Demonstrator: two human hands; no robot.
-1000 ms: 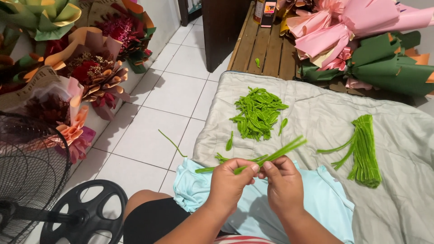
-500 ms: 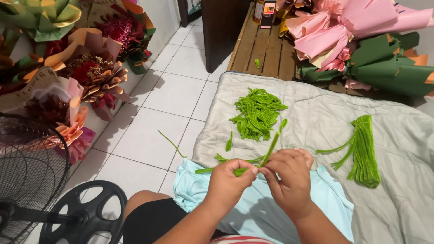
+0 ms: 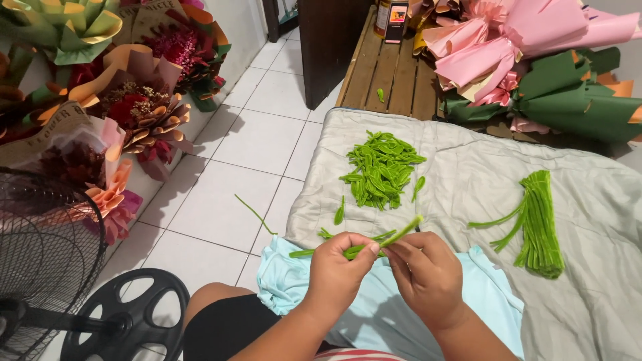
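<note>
Both hands [image 3: 381,267] pinch green stems [image 3: 374,242] — lower ends hidden behind fingers.

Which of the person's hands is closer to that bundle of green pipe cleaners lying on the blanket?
Right. The right hand sits just left of the bundle of green pipe cleaners on the grey blanket. The left hand is farther left, beyond the right.

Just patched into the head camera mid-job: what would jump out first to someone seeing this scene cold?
At bottom centre, the left hand and right hand pinch a few green stems between them over a pale blue cloth. Beyond, on the grey quilt, lie a heap of green leaf pieces and, to the right, a bundle of green strips. Wrapped bouquets line the left wall.
</note>
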